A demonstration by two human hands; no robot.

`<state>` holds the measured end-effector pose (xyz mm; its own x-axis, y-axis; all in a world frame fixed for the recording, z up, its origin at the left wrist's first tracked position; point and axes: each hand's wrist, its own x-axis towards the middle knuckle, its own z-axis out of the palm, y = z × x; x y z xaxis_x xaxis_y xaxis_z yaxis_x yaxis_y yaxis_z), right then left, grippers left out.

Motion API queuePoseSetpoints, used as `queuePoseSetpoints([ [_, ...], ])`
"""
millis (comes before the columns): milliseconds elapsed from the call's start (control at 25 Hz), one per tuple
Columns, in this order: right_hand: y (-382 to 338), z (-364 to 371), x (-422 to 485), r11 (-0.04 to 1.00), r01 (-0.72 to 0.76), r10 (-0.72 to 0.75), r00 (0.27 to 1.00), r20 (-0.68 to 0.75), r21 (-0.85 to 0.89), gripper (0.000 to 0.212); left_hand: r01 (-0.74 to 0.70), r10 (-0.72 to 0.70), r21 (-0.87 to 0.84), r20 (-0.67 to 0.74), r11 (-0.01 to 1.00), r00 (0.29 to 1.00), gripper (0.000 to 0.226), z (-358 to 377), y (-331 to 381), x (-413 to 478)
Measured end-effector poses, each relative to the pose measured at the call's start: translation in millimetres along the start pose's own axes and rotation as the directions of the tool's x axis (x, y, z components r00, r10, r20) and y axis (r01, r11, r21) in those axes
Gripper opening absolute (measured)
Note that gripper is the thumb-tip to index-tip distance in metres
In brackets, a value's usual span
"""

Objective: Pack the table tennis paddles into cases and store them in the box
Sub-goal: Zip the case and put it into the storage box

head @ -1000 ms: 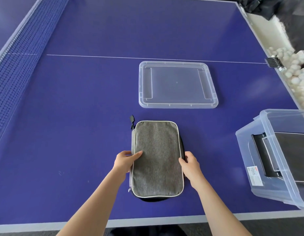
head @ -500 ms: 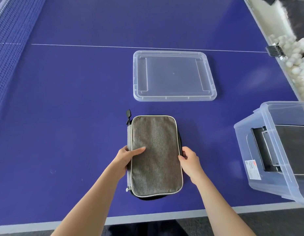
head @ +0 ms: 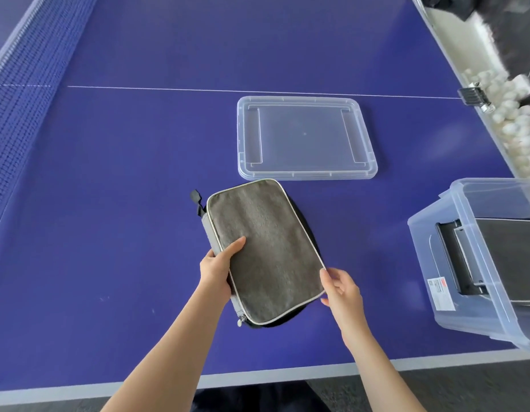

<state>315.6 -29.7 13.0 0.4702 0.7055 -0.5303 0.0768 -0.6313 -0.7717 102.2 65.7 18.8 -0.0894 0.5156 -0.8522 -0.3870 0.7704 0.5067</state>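
A grey fabric paddle case [head: 266, 248] with pale piping and a zipped left side sits over the blue table, turned so its far end points left of straight. My left hand [head: 217, 267] grips its left edge, thumb on top. My right hand [head: 341, 288] pinches the case's right near edge. A black part shows under the case. The clear plastic box [head: 442, 263] stands at the right edge of the table, with another grey case [head: 513, 257] lying inside it. No paddle is visible.
The box's clear lid [head: 305, 138] lies flat beyond the case. A net [head: 17, 114] runs along the left. A trough of white balls [head: 513, 120] lies off the table's right side. The table's near edge [head: 257, 376] is close to my body.
The case has rotated counter-clockwise and appears lifted at its right side; both hands shifted with it, my left thumb further onto the top.
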Motion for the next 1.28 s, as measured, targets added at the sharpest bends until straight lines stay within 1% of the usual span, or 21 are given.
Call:
queuePoseSetpoints([
  [120,-2.8,14.5,-28.7,0.994,0.047,-0.048,0.999,0.005,0.095,0.018,-0.035,0.029,-0.165,-0.038,0.986,0.999,0.051,-2.1,19.0,-8.3],
  [240,-4.3,45.5,-61.3,0.99,0.111,-0.114,0.993,0.025,0.088,0.009,-0.091,0.065,-0.311,-0.093,0.946,0.994,0.043,-2.1,35.5,-18.7],
  [280,-6.5,57.6,-71.4,0.986,0.144,-0.147,0.989,0.021,0.082,0.009,-0.113,0.079,-0.348,-0.111,0.931,0.991,0.043,-1.5,39.9,-22.3],
  [400,-18.7,91.8,-91.6,0.957,0.281,-0.282,0.959,0.006,0.071,0.025,-0.17,0.119,-0.411,-0.146,0.896,0.982,0.044,1.4,48.9,-32.5],
  [480,-29.8,108.8,-96.4,0.943,0.325,-0.322,0.946,-0.046,0.075,0.03,-0.206,0.144,-0.43,-0.172,0.879,0.974,0.042,3.0,52.3,-38.5],
  [560,-37.9,119.4,-97.0,0.932,0.351,-0.339,0.932,-0.125,0.09,0.029,-0.231,0.162,-0.444,-0.189,0.866,0.969,0.041,3.8,54.6,-42.0],
  [640,-41.5,124.9,-97.5,0.924,0.365,-0.345,0.924,-0.162,0.111,0.028,-0.254,0.181,-0.451,-0.198,0.856,0.963,0.04,3.0,56.7,-44.1],
  [760,-41.7,127.7,-99.9,0.921,0.378,-0.361,0.918,-0.161,0.09,0.023,-0.286,0.219,-0.449,-0.198,0.846,0.956,0.041,0.0,59.8,-45.5],
  [840,-39.9,128.2,-101.7,0.91,0.413,-0.401,0.9,-0.171,0.04,0.018,-0.33,0.265,-0.433,-0.204,0.839,0.942,0.042,-2.2,62.0,-45.8],
  [960,-39.9,127.3,-104.4,0.878,0.477,-0.476,0.86,-0.183,-0.041,0.009,-0.441,0.378,-0.362,-0.233,0.821,0.896,0.043,-5.6,65.4,-44.8],
  [1040,-41.6,126.6,-106.2,0.854,0.516,-0.518,0.835,-0.185,-0.064,0.011,-0.483,0.426,-0.331,-0.233,0.811,0.874,0.045,-7.3,67.6,-44.8],
  [1120,-43.6,125.7,-106.9,0.833,0.548,-0.552,0.812,-0.189,-0.079,0.013,-0.493,0.44,-0.322,-0.227,0.808,0.869,0.046,-8.3,68.8,-43.7],
  [1280,-45.3,115.3,-103.1,0.82,0.563,-0.571,0.792,-0.216,-0.106,0.014,-0.487,0.434,-0.32,-0.225,0.813,0.872,0.048,-12.1,73.1,-42.5],
])
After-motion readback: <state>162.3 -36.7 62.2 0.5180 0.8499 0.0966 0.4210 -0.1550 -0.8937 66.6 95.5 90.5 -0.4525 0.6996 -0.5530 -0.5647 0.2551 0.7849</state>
